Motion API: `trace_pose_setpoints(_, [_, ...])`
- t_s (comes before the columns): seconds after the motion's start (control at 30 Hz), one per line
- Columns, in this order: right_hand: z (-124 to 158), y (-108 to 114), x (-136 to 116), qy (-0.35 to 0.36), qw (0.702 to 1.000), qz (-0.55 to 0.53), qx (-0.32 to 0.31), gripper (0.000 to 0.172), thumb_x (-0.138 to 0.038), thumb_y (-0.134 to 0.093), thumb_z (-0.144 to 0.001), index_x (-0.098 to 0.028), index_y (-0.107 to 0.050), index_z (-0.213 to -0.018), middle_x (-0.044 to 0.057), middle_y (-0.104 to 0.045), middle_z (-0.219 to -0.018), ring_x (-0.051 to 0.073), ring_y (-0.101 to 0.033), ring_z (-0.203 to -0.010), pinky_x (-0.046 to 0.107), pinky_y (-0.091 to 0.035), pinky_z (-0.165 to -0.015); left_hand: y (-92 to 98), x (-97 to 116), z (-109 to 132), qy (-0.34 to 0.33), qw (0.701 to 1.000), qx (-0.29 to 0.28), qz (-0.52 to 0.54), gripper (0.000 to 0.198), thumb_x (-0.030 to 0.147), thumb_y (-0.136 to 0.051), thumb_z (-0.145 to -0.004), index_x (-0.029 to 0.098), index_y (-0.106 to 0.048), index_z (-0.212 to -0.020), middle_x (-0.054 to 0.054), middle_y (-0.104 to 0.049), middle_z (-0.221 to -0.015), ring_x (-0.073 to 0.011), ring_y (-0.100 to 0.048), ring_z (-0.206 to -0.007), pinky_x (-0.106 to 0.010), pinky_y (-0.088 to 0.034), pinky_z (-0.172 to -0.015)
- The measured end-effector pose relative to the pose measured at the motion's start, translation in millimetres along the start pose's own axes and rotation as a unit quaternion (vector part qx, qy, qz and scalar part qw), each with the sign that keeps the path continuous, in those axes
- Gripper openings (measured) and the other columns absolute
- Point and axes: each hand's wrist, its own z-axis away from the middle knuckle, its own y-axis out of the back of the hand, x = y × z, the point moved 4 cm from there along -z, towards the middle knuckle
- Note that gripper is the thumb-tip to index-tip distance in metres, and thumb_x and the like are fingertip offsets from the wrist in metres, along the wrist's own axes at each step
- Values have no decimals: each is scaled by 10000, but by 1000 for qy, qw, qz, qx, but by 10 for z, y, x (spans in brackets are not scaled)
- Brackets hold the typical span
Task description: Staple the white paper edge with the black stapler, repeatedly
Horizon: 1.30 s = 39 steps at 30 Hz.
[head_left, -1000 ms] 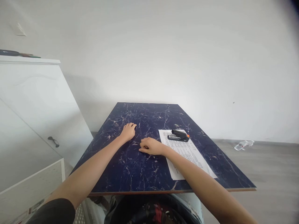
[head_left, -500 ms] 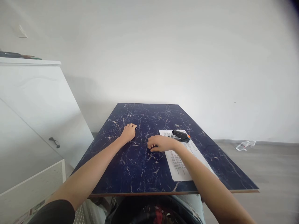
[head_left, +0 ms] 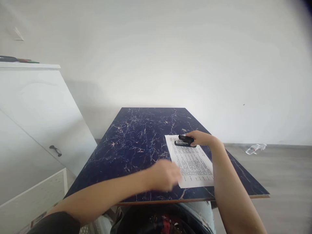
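A black stapler (head_left: 184, 141) rests on the upper part of a printed sheet of paper (head_left: 192, 165). My right hand (head_left: 199, 137) grips the stapler's right end, fingers wrapped round it. Near the sheet's lower left edge is my left hand (head_left: 165, 175), smeared by motion. Its fingertips overlap the paper's edge; whether they touch it or hold anything I cannot tell. The paper lies flat on the right side of a dark blue marble-patterned table (head_left: 141, 130), close to its front edge.
A white cabinet (head_left: 36, 107) with a dark handle (head_left: 55, 150) stands at the left. Beyond the table rises a pale wall (head_left: 158, 58). A clear plastic item (head_left: 255, 149) lies on the floor at the right. My lap is under the table's front edge.
My right hand has moved right and taken hold of the stapler's end. My left hand has come from the table's middle toward me and right, to the paper's lower left edge.
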Motion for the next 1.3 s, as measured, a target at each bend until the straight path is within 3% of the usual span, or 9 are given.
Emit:
trace_pose_setpoints(0.1, [-115,-45,-187,19,1000,17,5,342,-292,-733,-681,-248,-757,-1019,103,-756,-1011,314,-692,-857,419,-523,-696,-434,827,-2,-190,975,-71,89,200,212,-577,-896,247,-610,-702,-57,-675,-831,-180,-614,-694,-328,-488,-564])
trace_pose_setpoints(0.2, [-255,-170,-462,58,998,31,16,380,-272,-749,-722,-245,-748,-1100,112,-754,-1054,316,-691,-886,404,-518,-707,-717,1130,41,-183,971,-109,108,148,198,-667,-835,235,-637,-695,-45,-643,-724,-154,-574,-538,-301,-391,-397])
trace_pose_setpoints(0.3, [-432,-362,-808,91,990,22,101,506,-221,-761,-767,-240,-682,-1266,121,-754,-1069,301,-692,-918,381,-515,-761,-790,1112,68,-128,980,-134,75,155,243,-689,-834,245,-672,-679,-57,-642,-682,-207,-608,-546,-331,-301,-326])
trace_pose_setpoints(0.43, [-719,-679,-1257,102,977,-45,180,442,-290,-746,-854,-231,-656,-1283,98,-760,-1023,267,-700,-900,367,-521,-792,-789,1079,102,-97,980,-172,38,217,280,-716,-826,262,-673,-614,-62,-656,-644,-234,-627,-556,-349,-326,-338])
trace_pose_setpoints(0.67, [-1179,-940,-1828,183,961,-98,181,442,-241,-720,-883,-229,-657,-1320,86,-752,-1158,273,-692,-1037,377,-521,-912,-685,1066,150,-118,984,-128,49,226,253,-756,-786,273,-632,-598,-3,-650,-627,-201,-623,-567,-350,-407,-433])
trace_pose_setpoints(0.87, [-1294,-1054,-2140,193,957,-115,183,563,-408,-731,-911,-241,-584,-1428,110,-741,-1182,276,-681,-1026,367,-538,-854,-615,1010,131,-148,971,-182,55,283,245,-668,-863,285,-601,-591,51,-705,-710,-182,-659,-643,-320,-428,-491])
trace_pose_setpoints(1.0, [-1279,-715,-1763,167,941,-92,280,424,-487,-657,-957,-268,-665,-1320,83,-741,-1175,266,-640,-1120,401,-521,-935,-698,1005,108,-141,964,-214,64,263,240,-688,-841,279,-607,-595,48,-709,-700,-188,-661,-641,-315,-393,-449])
trace_pose_setpoints(1.13, [-1173,-277,-675,-28,924,44,379,227,-315,-644,-940,-181,-779,-1064,145,-741,-1104,324,-580,-1216,463,-461,-1038,-777,1023,105,-142,961,-217,91,276,233,-689,-822,270,-584,-569,39,-696,-670,-193,-668,-636,-306,-346,-403])
trace_pose_setpoints(1.3, [-952,-167,491,-162,910,-42,380,457,-537,-698,-862,-168,-781,-1118,133,-766,-1058,296,-687,-1035,434,-498,-986,-816,985,95,-122,956,-236,124,311,207,-679,-804,255,-508,-549,28,-658,-630,-209,-650,-616,-309,-370,-401])
